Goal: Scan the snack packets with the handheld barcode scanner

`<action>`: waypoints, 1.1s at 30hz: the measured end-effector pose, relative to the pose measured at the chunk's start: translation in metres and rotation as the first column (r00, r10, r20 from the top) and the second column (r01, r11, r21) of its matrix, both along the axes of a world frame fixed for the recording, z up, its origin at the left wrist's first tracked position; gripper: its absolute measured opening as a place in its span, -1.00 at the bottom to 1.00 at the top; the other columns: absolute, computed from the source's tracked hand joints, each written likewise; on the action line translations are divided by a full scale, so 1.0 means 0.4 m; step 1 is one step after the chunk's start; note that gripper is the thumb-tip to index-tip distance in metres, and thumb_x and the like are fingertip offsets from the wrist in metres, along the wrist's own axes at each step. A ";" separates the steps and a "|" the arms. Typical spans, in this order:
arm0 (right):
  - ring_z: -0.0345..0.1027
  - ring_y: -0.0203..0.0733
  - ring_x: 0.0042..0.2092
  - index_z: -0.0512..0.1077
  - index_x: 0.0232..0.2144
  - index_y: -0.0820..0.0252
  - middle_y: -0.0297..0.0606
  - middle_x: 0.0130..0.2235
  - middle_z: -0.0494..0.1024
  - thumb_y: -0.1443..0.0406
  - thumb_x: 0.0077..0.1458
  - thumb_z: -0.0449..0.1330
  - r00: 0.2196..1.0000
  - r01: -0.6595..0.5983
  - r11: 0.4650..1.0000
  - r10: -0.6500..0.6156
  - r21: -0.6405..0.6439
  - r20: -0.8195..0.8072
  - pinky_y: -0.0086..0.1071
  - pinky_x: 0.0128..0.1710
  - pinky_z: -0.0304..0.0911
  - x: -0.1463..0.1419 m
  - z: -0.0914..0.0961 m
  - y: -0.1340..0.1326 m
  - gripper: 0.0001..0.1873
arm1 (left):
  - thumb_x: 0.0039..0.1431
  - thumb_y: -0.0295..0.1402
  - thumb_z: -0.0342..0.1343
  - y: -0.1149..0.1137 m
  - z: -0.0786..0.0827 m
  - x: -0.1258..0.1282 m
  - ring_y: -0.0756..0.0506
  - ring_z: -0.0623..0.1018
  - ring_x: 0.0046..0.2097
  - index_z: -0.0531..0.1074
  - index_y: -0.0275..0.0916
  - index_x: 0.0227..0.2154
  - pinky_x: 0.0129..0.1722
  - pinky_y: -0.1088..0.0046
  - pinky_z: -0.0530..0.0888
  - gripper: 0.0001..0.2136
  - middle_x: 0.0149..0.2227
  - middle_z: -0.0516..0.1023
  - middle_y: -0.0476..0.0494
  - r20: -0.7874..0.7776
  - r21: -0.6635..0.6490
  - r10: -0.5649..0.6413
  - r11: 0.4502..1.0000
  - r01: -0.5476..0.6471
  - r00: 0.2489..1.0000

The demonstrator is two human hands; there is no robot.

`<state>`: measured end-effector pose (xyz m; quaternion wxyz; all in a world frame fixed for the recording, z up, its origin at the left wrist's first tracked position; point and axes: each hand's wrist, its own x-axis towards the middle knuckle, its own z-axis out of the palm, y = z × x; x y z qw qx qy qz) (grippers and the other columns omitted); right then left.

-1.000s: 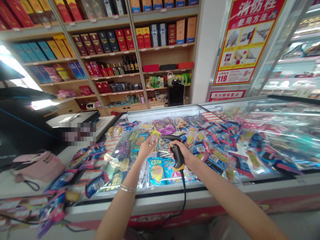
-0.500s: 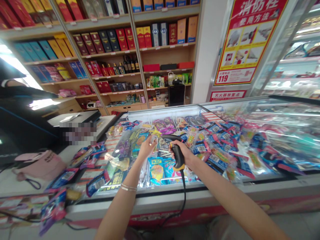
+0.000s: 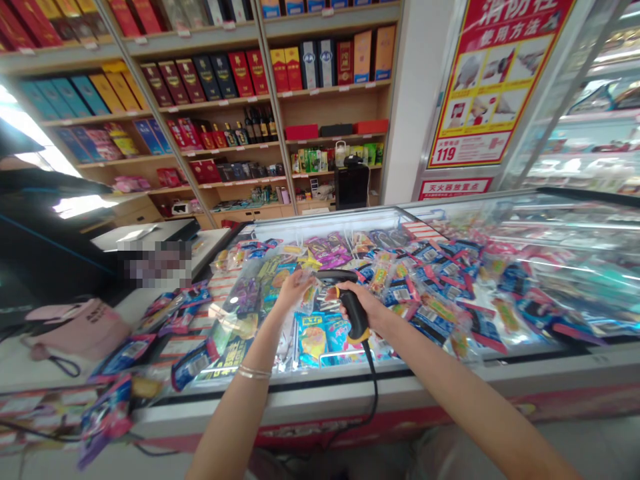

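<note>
Left hand (image 3: 294, 291) pinches small clear snack packet (image 3: 309, 298) in fingers, just beside black-and-yellow handheld barcode scanner (image 3: 354, 313), fingers of right hand (image 3: 364, 304) wrapped round grip; both over middle of chest freezer (image 3: 320, 392), near front edge.

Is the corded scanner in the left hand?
No, the black-and-yellow corded barcode scanner is gripped in the right hand, while the left hand holds a clear plastic packet.

Matt black plastic barcode scanner (image 3: 354, 313) with a smooth finish; glossy plastic-film snack packets (image 3: 311, 340); smooth glass freezer lid (image 3: 525, 230); pale wooden shelving (image 3: 327, 110); thin shiny metal bangle (image 3: 255, 373); soft pink cloth bag (image 3: 80, 330).
</note>
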<state>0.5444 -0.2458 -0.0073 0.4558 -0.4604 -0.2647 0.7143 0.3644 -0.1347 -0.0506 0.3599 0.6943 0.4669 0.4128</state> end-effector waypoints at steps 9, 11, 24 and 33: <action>0.20 -0.38 -0.67 0.39 -0.44 0.27 -0.34 -0.62 0.39 0.29 0.11 0.08 0.989 0.053 0.999 -0.053 -0.001 -0.136 -0.53 -0.71 0.16 -0.001 -0.005 0.002 -0.84 | -0.04 -0.17 0.11 -0.009 0.005 -0.010 -0.15 0.58 -0.25 0.50 -0.28 -0.36 -0.25 0.40 0.43 -0.72 -0.33 0.62 -0.16 -0.073 0.097 0.055 0.994 -0.048 0.996; 0.20 -0.39 -0.66 0.39 -0.41 0.28 -0.33 -0.59 0.41 0.29 0.10 0.09 0.983 0.049 0.999 -0.050 -0.011 -0.177 -0.53 -0.70 0.17 0.001 -0.012 0.005 -0.85 | -0.03 -0.18 0.10 -0.014 0.010 -0.009 -0.15 0.58 -0.25 0.52 -0.28 -0.36 -0.25 0.40 0.43 -0.72 -0.34 0.62 -0.15 -0.107 0.110 0.090 0.991 -0.078 0.990; 0.18 -0.39 -0.66 0.40 -0.39 0.30 -0.36 -0.62 0.37 0.28 0.12 0.09 0.970 0.046 0.999 -0.051 -0.026 -0.237 -0.54 -0.71 0.14 0.003 -0.007 0.005 -0.83 | -0.06 -0.22 0.11 -0.025 0.014 -0.002 -0.16 0.59 -0.22 0.54 -0.28 -0.38 -0.24 0.41 0.44 -0.75 -0.35 0.63 -0.15 -0.084 0.085 0.066 0.995 -0.059 0.994; 0.17 -0.40 -0.66 0.42 -0.40 0.28 -0.38 -0.60 0.38 0.27 0.06 0.14 0.974 0.049 0.999 -0.045 0.013 -0.220 -0.52 -0.72 0.12 0.000 -0.006 0.001 -0.84 | -0.05 -0.23 0.12 -0.018 0.015 -0.003 -0.17 0.59 -0.26 0.54 -0.29 -0.36 -0.27 0.41 0.43 -0.74 -0.40 0.61 -0.14 -0.176 0.093 0.124 0.990 -0.109 0.976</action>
